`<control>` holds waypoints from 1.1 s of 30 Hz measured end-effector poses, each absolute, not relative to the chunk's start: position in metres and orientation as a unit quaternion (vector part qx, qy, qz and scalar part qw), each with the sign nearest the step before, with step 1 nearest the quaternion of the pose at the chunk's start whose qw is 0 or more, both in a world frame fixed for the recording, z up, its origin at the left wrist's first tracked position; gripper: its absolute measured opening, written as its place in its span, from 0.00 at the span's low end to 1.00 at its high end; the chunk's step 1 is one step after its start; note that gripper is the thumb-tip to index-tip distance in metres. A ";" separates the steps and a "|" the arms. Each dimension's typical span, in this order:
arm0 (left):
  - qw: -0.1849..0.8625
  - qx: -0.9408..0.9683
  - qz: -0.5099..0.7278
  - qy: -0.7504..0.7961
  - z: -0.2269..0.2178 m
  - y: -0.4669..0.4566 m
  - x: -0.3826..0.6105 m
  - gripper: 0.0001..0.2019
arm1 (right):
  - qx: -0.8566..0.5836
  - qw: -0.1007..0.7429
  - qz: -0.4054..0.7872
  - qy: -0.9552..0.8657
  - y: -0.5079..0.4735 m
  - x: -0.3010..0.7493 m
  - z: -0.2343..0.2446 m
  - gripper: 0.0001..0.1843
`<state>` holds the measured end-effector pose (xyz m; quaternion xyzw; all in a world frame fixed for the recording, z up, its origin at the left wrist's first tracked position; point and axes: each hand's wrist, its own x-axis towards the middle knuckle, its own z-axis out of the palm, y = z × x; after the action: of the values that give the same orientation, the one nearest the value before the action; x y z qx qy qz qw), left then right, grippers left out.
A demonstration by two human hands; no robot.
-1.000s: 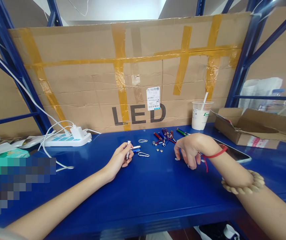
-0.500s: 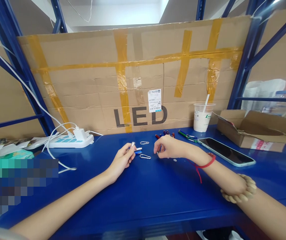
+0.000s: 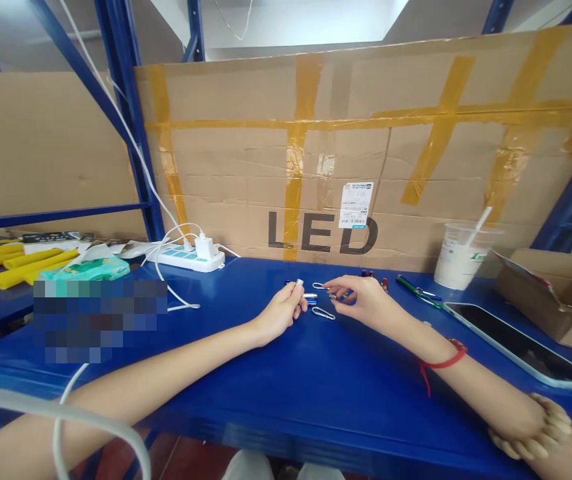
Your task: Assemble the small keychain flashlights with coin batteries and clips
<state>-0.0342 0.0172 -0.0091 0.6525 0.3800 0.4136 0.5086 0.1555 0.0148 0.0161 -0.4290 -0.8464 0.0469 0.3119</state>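
Observation:
My left hand (image 3: 282, 312) is closed, with a small silver-white metal cylinder (image 3: 299, 283) showing at its thumb and forefinger. By its fingertips is a blue cylinder (image 3: 311, 302) with a silver piece beside it; whether the hand touches them I cannot tell. My right hand (image 3: 363, 295) is curled, and a small dark metallic piece (image 3: 333, 296) shows between thumb and fingers. Its outstretched index finger reaches the end of one silver carabiner (image 3: 319, 286). A second carabiner (image 3: 323, 313) lies on the blue table (image 3: 286, 373), in front of the blue cylinder.
Dark red cylinders (image 3: 385, 285) and green and blue ones (image 3: 409, 285) lie behind my right hand. To the right are a phone (image 3: 521, 343), a drink cup (image 3: 459, 257) and an open cardboard box (image 3: 551, 293). A white power strip (image 3: 186, 257) with cables stands left.
The view has turned left, so the scene sits further right. My right hand has come closer to the carabiners, its index finger now at the far one. The left hand keeps its grip.

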 end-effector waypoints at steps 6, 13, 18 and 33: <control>0.493 0.672 0.405 0.376 -0.002 0.007 -0.035 0.17 | -0.420 0.338 0.062 -0.840 0.002 0.140 0.012 0.16; 0.485 0.698 0.401 0.342 -0.001 0.001 -0.035 0.16 | -0.409 0.371 0.076 -0.830 0.001 0.139 0.013 0.14; 0.496 0.696 0.421 0.303 -0.005 0.005 -0.034 0.15 | -0.356 0.414 0.055 -0.836 0.002 0.137 0.010 0.12; 0.441 0.714 0.435 0.327 -0.004 0.004 -0.034 0.12 | -0.348 0.408 0.082 -0.840 -0.003 0.132 0.013 0.11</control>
<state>-0.0339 0.0044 -0.0039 0.7136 0.3272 0.4350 0.4411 0.1323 -0.0033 0.0132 -0.3479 -0.8401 0.0817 0.4081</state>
